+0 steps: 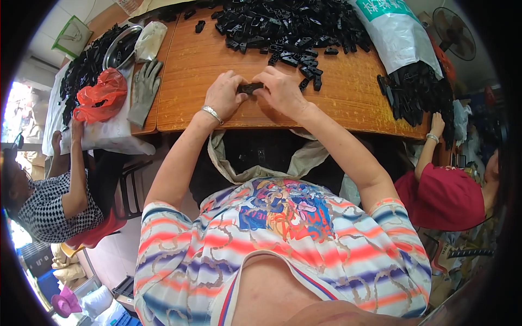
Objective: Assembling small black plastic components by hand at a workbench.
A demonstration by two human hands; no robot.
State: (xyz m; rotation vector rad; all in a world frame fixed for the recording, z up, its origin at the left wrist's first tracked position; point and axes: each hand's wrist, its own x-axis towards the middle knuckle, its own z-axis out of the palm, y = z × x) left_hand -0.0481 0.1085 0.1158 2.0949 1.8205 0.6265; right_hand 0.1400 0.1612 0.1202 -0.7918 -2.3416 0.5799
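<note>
Above the near part of the wooden table, my two hands pinch one small dark plastic piece (250,88) between them. My left hand (224,93) grips its left end with thumb and fingers. At the other end, the fingers of my right hand (281,91) close round it, hiding part of its shape. A big heap of black plastic pieces (293,27) spreads over the table's far side, with a few strays close to my right hand. In my lap, below the table edge, hangs a pale cloth sack (223,157), its mouth open and dark inside.
The brown tabletop (187,70) carries a grey glove (144,92) at left, near a red plastic bag (103,96) and a metal bowl (120,48). At right, a white sack (405,46) spills black pieces. One person sits on each side, hands at the tables.
</note>
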